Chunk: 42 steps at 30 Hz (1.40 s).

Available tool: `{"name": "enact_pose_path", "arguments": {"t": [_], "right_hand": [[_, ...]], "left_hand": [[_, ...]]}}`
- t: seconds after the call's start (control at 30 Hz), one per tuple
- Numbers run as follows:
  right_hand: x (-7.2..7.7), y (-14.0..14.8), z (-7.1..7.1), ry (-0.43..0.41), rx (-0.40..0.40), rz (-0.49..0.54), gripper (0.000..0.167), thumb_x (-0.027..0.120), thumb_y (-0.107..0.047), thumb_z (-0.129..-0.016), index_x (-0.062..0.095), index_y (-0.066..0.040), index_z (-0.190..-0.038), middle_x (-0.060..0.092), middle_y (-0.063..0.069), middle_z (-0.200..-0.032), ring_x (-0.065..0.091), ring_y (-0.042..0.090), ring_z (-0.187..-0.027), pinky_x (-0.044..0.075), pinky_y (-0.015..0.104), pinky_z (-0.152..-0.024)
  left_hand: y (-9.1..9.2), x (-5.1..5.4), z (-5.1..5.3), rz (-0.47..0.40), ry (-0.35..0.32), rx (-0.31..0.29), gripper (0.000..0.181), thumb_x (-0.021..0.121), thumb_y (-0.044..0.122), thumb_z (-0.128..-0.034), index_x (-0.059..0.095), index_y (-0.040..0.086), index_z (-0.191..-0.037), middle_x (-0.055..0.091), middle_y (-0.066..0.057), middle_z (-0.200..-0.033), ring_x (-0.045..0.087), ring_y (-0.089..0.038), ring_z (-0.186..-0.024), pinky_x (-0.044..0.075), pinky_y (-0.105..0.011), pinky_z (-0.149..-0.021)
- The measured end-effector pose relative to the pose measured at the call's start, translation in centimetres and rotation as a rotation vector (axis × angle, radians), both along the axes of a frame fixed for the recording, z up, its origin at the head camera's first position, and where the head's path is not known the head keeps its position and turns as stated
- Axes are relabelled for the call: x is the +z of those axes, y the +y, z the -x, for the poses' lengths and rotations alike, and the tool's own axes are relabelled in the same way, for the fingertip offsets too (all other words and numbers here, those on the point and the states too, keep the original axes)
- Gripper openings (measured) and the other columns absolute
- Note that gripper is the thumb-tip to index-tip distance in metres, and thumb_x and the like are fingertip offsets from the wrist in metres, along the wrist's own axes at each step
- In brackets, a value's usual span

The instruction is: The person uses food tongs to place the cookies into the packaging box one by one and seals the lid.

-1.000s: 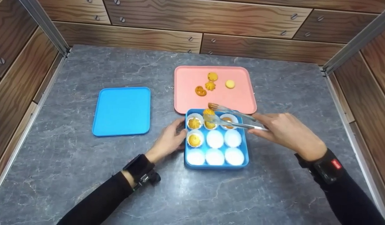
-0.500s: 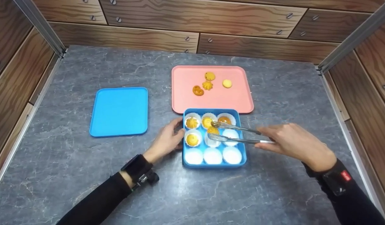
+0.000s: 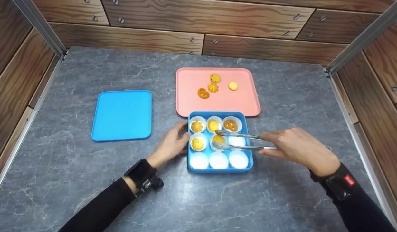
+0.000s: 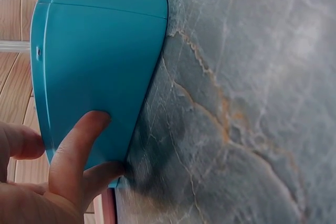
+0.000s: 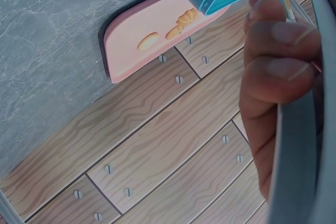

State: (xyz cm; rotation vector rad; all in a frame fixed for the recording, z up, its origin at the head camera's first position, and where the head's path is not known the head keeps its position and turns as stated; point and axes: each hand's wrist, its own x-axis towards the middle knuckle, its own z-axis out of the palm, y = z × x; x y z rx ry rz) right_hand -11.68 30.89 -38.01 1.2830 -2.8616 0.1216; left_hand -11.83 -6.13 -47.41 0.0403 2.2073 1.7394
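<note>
One pair of tongs (image 3: 250, 148) spans the right part of the blue box (image 3: 220, 171), gripped at its handle end by the curled fingers of the right hand (image 3: 291, 145). The left hand (image 3: 171, 143) holds nothing; its fingers, fairly straight, press against the box's left wall. Between the two hands, in the middle paper cup, sits a round golden cookie (image 3: 218, 139), with a tong tip on either side of it; whether the tips touch it cannot be made out.

The tongs' long axis runs nearly sideways, roughly parallel to the box's near edge. Their tips point left, towards the left hand, and stand slightly apart; the handle end points right.

The box sits level on the desk (image 3: 192, 199), its near edge facing the person. The pink tray (image 3: 188, 106) lies just beyond it, longer from side to side, carrying four treats. A flat blue square (image 3: 122, 116) lies left of the box, well apart.
</note>
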Motion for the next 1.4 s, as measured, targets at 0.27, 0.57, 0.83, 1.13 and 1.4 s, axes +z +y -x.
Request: {"name": "enact_pose_path", "arguments": {"t": [0.27, 0.57, 0.83, 1.13, 1.4], "right_hand": [[-0.3, -0.3, 0.1, 0.001, -0.011, -0.025, 0.041, 0.080, -0.042, -0.091, 0.076, -0.011, -0.116, 0.073, -0.005, -0.082, 0.050, -0.002, -0.056, 0.053, 0.024, -0.049], [-0.1, -0.7, 0.2, -0.012, -0.021, -0.059, 0.043, 0.080, -0.042, -0.091, 0.076, -0.010, -0.119, 0.074, -0.001, -0.083, 0.056, 0.003, -0.057, 0.056, 0.028, -0.051], [0.0, -0.7, 0.6, -0.085, -0.059, -0.083, 0.051, 0.073, -0.052, -0.094, 0.074, -0.009, -0.122, 0.072, -0.004, -0.084, 0.050, -0.003, -0.057, 0.052, 0.023, -0.052], [0.4, -0.2, 1.4, -0.072, -0.087, 0.057, 0.046, 0.075, -0.042, -0.096, 0.073, -0.009, -0.127, 0.062, -0.011, -0.075, 0.047, -0.002, -0.057, 0.047, 0.020, -0.049], [-0.3, -0.9, 3.7, 0.128, -0.176, 0.218, 0.049, 0.078, -0.035, -0.094, 0.068, -0.006, -0.131, 0.051, -0.007, -0.069, 0.042, 0.007, -0.056, 0.040, 0.024, -0.048]], "left_hand": [[0.0, 0.0, -0.1, 0.011, -0.003, 0.003, 0.055, 0.054, 0.016, -0.1070, 0.037, 0.006, -0.159, 0.043, -0.018, -0.159, 0.058, -0.033, -0.129, 0.066, -0.036, -0.077], [0.0, 0.1, -0.1, 0.017, -0.009, 0.006, 0.055, 0.053, 0.016, -0.1071, 0.038, 0.006, -0.159, 0.043, -0.017, -0.160, 0.060, -0.032, -0.125, 0.066, -0.035, -0.075], [0.1, -0.1, 0.0, 0.010, -0.017, -0.003, 0.054, 0.052, 0.016, -0.1076, 0.038, 0.006, -0.159, 0.043, -0.017, -0.160, 0.058, -0.032, -0.129, 0.066, -0.036, -0.076], [0.1, 0.0, 0.1, 0.027, 0.000, -0.004, 0.054, 0.053, 0.015, -0.1071, 0.039, 0.006, -0.158, 0.045, -0.017, -0.159, 0.060, -0.031, -0.126, 0.066, -0.034, -0.073], [0.1, 0.0, 0.1, 0.012, 0.004, -0.003, 0.055, 0.053, 0.015, -0.1067, 0.038, 0.005, -0.158, 0.044, -0.017, -0.159, 0.060, -0.032, -0.126, 0.066, -0.035, -0.072]]}}
